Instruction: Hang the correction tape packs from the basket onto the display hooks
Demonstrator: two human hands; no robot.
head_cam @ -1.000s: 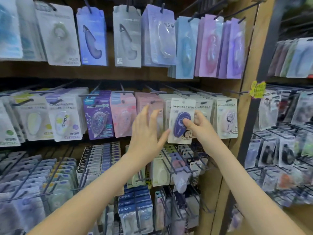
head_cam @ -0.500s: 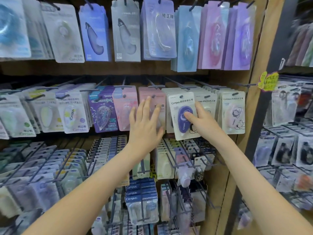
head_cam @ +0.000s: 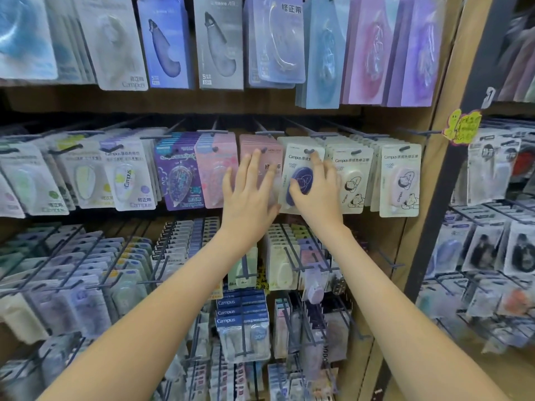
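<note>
The display (head_cam: 457, 68) fills the view, row over row of hung packs; the basket is out of view. In the middle row the left hand (head_cam: 249, 195) lies flat on the pink packs (head_cam: 269, 143), fingers straight and spread, pressing them aside. Just beside it the right hand (head_cam: 317, 195) grips the pack (head_cam: 298, 166), a white card with a dark blue tape. The thumb is on the blister, the forefinger runs up the card to the hole, and the other fingers curl at the card's right edge. The pack sits at the front of its hook (head_cam: 309, 151), whose tip shows in the hole. It looks threaded but not pushed home. To finish well, hold the pink row off and slide the card straight back along the wire, guiding it with the forefinger near the hole. Let go only once it hangs square with its neighbours.
</note>
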